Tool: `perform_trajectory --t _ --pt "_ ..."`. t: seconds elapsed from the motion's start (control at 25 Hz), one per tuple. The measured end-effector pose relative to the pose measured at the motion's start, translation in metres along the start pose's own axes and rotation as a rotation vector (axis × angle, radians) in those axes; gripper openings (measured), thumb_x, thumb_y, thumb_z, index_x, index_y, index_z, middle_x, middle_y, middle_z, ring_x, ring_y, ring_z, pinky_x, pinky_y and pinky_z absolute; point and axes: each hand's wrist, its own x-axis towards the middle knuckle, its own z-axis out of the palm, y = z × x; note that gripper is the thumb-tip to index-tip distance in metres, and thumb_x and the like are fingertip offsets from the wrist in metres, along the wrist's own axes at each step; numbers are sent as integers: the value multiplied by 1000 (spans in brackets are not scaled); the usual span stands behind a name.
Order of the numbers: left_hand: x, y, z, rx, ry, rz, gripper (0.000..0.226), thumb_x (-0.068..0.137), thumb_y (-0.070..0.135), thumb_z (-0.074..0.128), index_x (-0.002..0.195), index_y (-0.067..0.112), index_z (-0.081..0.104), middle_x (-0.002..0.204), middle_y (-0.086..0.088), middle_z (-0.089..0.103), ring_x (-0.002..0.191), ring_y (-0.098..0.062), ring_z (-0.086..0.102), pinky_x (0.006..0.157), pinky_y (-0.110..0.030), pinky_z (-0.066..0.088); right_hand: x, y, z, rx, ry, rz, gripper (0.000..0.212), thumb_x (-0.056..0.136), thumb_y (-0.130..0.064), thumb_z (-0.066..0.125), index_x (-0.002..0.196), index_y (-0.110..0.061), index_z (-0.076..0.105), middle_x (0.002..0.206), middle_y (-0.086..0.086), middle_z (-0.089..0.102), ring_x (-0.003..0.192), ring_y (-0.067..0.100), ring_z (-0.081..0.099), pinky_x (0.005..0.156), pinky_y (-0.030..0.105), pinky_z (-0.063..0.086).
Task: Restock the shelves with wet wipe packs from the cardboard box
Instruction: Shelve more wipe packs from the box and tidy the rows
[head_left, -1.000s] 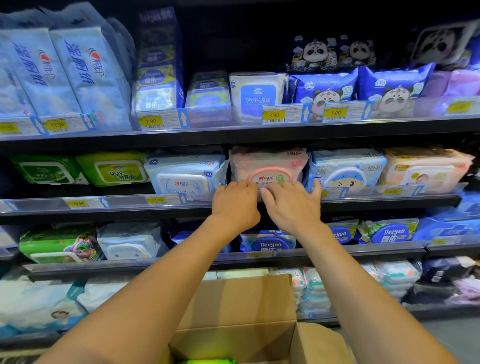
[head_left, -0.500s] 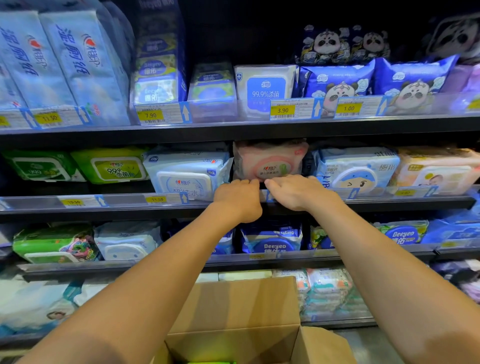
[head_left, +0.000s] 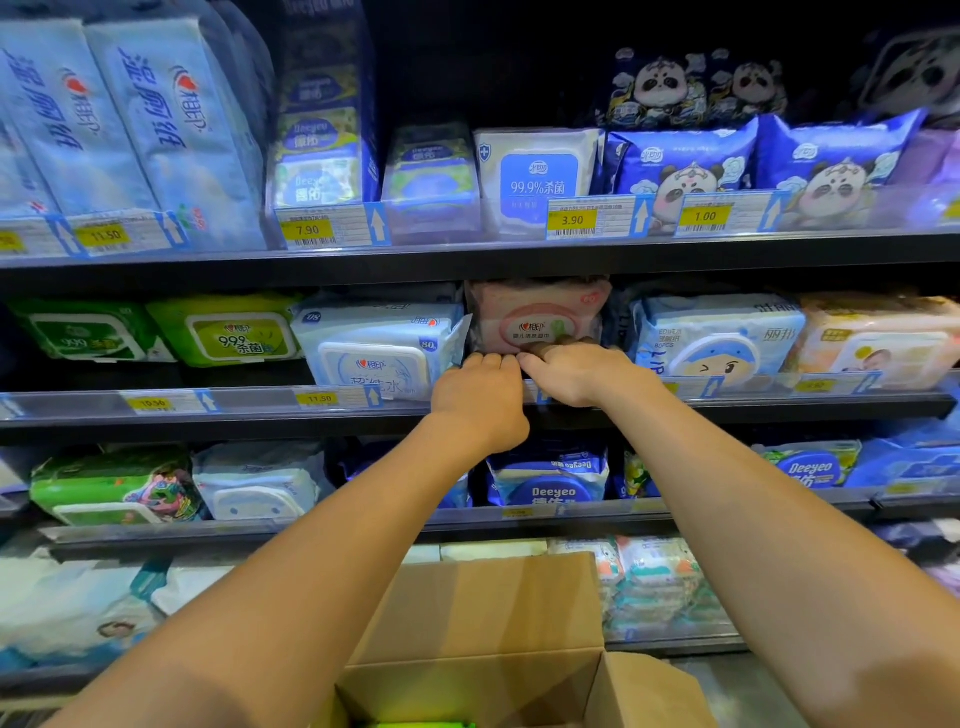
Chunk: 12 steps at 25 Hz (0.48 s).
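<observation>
A pink wet wipe pack (head_left: 537, 317) sits on the middle shelf (head_left: 260, 415), set back between a white-blue pack (head_left: 379, 348) and a blue cartoon pack (head_left: 717, 338). My left hand (head_left: 480, 397) and my right hand (head_left: 582, 371) lie side by side at the pack's lower front edge. The right fingertips press against the pack. The left fingers point forward and are mostly hidden behind the knuckles. The open cardboard box (head_left: 483, 613) stands below my arms, and a sliver of a green pack (head_left: 415, 724) shows inside it.
A clear rail with price tags (head_left: 317, 399) runs along the middle shelf's front edge. The upper shelf (head_left: 467, 260) holds blue and panda packs. Deeyeo packs (head_left: 550, 478) fill the lower shelf. More packs lie on the bottom shelf (head_left: 654, 587).
The pink pack has slid deeper into the shelf under both hands. My fingers have moved from its lid down to its lower front edge, and the view has shifted a little closer.
</observation>
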Motion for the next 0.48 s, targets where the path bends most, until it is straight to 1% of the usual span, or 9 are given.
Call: perform_trajectory --t 0.08,0.12,0.2,0.24,0.32,0.4,0.48 --pt "-4 0 0 -4 30 7 62 91 26 60 148 12 39 147 -9 48 136 -27 42 104 -42 43 -8 2 4 8 115 -24 68 101 -66 18 148 -27 46 147 12 52 132 35 48 103 52 38" --pt "-8 0 0 -10 49 13 62 91 26 61 147 13 40 146 -8 48 136 -26 43 103 -41 43 -14 3 6 13 170 -31 67 101 -66 20 144 -25 51 142 13 55 130 35 49 102 52 39" --pt "-16 -1 1 -23 89 36 65 90 26 62 150 14 38 150 -7 46 140 -26 39 108 -41 42 -28 6 11 7 259 -34 66 101 -67 25 141 -23 54 139 11 56 130 36 48 104 52 38" --pt "-21 -1 1 -22 109 51 69 91 25 63 153 15 35 155 -7 42 145 -26 34 112 -42 39 -36 7 12 -4 307 -39 64 101 -66 28 140 -22 55 138 10 56 130 34 47 105 52 38" --pt "-36 -1 2 -21 137 66 78 93 22 61 161 16 23 167 -8 26 157 -28 17 123 -45 27 -55 9 16 -25 433 -75 60 99 -63 38 139 -22 55 139 7 55 132 31 45 108 50 37" --pt "-54 -1 3 -26 156 65 82 94 21 59 164 20 15 172 -8 12 160 -29 4 128 -47 17 -78 8 20 -26 525 -123 60 94 -58 51 144 -23 53 146 5 51 138 28 41 115 51 34" --pt "-75 -2 7 -23 171 53 84 95 23 57 165 23 11 173 -6 7 160 -28 0 129 -49 12 -104 4 28 -14 562 -154 63 89 -49 63 146 -25 51 152 4 46 143 26 37 118 51 31"
